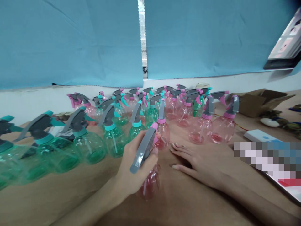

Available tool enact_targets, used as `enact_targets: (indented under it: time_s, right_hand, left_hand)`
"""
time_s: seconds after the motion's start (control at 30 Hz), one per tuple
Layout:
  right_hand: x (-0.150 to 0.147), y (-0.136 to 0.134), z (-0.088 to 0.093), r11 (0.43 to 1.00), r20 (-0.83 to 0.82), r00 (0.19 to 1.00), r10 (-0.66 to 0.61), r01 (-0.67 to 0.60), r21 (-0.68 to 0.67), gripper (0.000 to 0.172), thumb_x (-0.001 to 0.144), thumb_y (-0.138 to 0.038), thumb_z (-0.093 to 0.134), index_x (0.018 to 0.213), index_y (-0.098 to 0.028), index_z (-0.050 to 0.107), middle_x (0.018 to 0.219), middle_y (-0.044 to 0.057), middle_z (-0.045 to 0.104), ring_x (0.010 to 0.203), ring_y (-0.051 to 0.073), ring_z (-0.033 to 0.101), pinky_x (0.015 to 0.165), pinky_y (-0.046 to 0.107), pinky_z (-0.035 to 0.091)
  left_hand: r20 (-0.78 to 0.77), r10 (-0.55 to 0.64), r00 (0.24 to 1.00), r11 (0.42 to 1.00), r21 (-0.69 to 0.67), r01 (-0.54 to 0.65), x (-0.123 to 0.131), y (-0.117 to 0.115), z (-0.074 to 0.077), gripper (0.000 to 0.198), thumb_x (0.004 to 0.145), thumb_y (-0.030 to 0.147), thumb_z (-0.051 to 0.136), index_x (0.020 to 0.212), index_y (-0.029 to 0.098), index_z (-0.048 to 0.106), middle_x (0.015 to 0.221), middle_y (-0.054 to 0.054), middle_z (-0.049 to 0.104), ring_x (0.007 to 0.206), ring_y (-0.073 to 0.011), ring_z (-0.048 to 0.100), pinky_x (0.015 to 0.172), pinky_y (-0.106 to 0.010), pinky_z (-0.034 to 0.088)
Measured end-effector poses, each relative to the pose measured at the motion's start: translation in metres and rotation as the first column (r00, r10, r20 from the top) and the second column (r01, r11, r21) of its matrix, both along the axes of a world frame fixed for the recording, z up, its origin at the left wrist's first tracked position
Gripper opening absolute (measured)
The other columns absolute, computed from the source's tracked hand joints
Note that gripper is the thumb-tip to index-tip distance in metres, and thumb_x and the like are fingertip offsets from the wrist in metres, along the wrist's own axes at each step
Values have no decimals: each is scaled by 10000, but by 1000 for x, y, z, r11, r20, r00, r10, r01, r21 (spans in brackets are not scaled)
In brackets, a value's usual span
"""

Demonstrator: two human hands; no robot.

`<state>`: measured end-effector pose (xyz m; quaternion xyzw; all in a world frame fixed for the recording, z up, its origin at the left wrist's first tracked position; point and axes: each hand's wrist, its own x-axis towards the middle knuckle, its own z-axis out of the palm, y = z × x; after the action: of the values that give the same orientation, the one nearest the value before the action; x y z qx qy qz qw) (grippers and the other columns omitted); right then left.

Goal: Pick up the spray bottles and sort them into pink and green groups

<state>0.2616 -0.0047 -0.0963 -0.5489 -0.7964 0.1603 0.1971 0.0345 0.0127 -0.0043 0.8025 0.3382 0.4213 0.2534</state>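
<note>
My left hand (138, 163) is closed around the neck of a pink spray bottle (150, 185) with a grey trigger head and pink nozzle. The bottle is near the front of the brown table (101, 201), its lower body showing beneath my fingers. My right hand (190, 158) lies flat on the table to the right, fingers apart, with nothing in it. Just beyond my left hand stands another pink spray bottle (163, 133). Green spray bottles (90, 146) with teal collars form a row to the left. Two pink spray bottles (222, 127) stand beyond my right hand.
Many more pink and green spray bottles crowd the back of the table. An open cardboard box (251, 102) sits at the back right, with a white box (261, 136) nearer. A blurred-out flat item lies at the right edge. Blue sheeting (70, 44) covers the wall.
</note>
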Motion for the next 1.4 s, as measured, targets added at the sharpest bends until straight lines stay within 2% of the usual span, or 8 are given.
enact_targets:
  time_s: [0.2,0.37,0.57,0.7,0.9,1.2,1.4]
  right_hand:
    - [0,0,-1,1000,-27,1000,4,-4,-1,608,867,-559,491,1377,-232,436,1462,65,378,1352,269,321,1128,484,218]
    - [1,1,-3,1000,-16,1000,-2,1,-9,627,871,-570,476,1386,-217,421,1474,63,356,1362,252,301,1134,463,210]
    - [2,0,-3,1000,-31,1000,3,-3,0,609,869,-567,481,1375,-232,437,1469,60,362,1360,257,305,1129,481,213]
    - [1,0,-1,1000,-30,1000,-4,3,-4,602,871,-551,489,1370,-215,447,1460,70,375,1354,262,317,1127,479,221]
    - [1,0,-1,1000,-34,999,-1,1,5,600,865,-561,493,1371,-242,444,1458,61,379,1348,266,327,1125,491,219]
    - [1,1,-1,1000,-2,1000,-2,2,6,606,871,-565,478,1369,-222,447,1462,64,370,1351,262,322,1127,485,221]
    - [1,0,-1,1000,-15,1000,-10,10,19,587,868,-550,495,1368,-246,448,1454,55,387,1345,270,333,1125,494,223]
  left_hand:
    - [-10,18,1000,999,30,-18,1,-1,2,161,761,112,485,877,223,469,643,61,438,546,-106,392,500,-240,354]
    - [-20,24,1000,1000,3,-24,-1,-2,5,126,735,123,493,780,234,453,627,60,435,515,-107,387,469,-237,346]
    - [-8,18,1000,1000,-3,-18,-1,0,4,102,730,161,490,778,242,453,622,47,459,529,-129,430,502,-261,396]
    - [-21,21,1000,998,-57,-22,0,1,2,84,752,181,492,776,245,444,638,42,461,535,-132,433,508,-271,391]
    - [-6,-9,1000,999,-52,9,0,1,4,116,715,167,486,746,245,405,641,40,467,575,-150,461,535,-282,385]
    - [-33,-7,999,999,-41,6,-1,0,5,142,724,193,483,684,237,353,622,43,440,511,-122,381,503,-283,346]
    - [-42,-9,999,999,-35,8,-3,-2,9,95,718,176,473,687,240,410,590,41,406,508,-126,365,488,-280,337]
